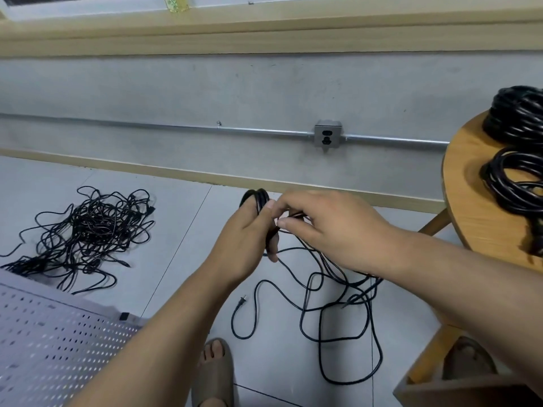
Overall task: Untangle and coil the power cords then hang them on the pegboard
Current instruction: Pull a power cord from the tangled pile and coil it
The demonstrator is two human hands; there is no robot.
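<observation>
no readable text, labels, brands or numbers anywhere

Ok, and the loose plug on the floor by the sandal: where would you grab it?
Probably pinch the plug by its moulded body, coming from above. It lies flat on the floor with open space around it, and its cord trails off toward the person.

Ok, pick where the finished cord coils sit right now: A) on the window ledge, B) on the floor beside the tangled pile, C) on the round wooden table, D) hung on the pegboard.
C: a far coil and a near coil both lie on the round wooden table at the right edge.
</observation>
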